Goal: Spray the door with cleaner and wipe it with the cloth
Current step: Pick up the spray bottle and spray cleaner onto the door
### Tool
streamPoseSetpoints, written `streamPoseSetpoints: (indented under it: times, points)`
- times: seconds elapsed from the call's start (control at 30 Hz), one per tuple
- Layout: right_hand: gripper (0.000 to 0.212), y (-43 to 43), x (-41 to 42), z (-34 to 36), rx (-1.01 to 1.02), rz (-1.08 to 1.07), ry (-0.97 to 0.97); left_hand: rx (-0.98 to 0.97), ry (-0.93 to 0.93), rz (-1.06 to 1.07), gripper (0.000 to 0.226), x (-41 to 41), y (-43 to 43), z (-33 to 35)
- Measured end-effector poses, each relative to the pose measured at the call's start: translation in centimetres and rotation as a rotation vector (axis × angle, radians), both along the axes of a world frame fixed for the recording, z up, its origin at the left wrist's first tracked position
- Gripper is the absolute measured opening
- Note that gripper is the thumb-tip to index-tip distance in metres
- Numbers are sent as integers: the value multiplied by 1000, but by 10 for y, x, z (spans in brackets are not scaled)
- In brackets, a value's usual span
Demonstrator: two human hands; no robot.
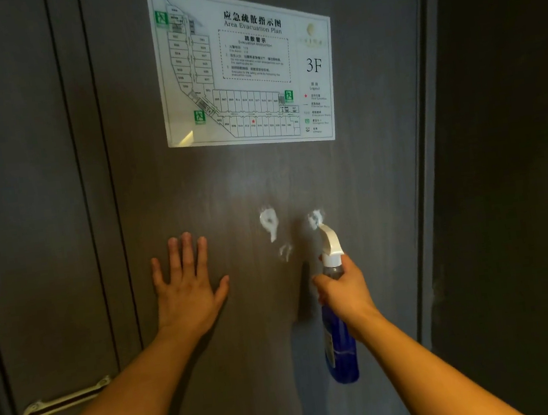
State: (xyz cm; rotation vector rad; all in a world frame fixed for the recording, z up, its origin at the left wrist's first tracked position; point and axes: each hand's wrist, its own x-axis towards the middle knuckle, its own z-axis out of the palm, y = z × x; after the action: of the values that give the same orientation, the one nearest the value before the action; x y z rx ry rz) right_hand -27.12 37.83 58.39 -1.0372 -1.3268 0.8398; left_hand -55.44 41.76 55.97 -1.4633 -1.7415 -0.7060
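A dark brown door (pixel 228 185) fills the view. My right hand (pixel 344 288) grips a spray bottle (pixel 341 347) of blue cleaner by its neck, its white nozzle pointing up at the door. Two blobs of white foam (pixel 269 223) cling to the door just above and left of the nozzle, with a smaller streak running down below them. My left hand (pixel 185 287) lies flat against the door, fingers spread, to the left of the foam. No cloth is in view.
A laminated evacuation plan (pixel 245 66) is fixed to the upper door. A metal door guard latch (pixel 65 400) sits on the frame at the lower left. A long vertical bar handle (pixel 427 119) runs along the door's right edge, beside a dark wall.
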Motion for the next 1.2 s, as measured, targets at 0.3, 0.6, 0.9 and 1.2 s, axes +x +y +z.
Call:
streamPoseSetpoints:
  times: [0.3,0.6,0.9,1.2]
  points:
    - [43,-20,-41,-39,-52,100,-82,-19,-1,-6,91,0,-3,0]
    - [47,-21,-35,-48,-34,81,-49,-8,-47,-84,89,-2,-5,2]
    - [57,-51,14,-75,52,-57,-11,-38,-192,-291,81,57,-36,-41]
    - [51,-117,123,-140,3,-282,-62,-413,-351,-475,81,184,-91,-183]
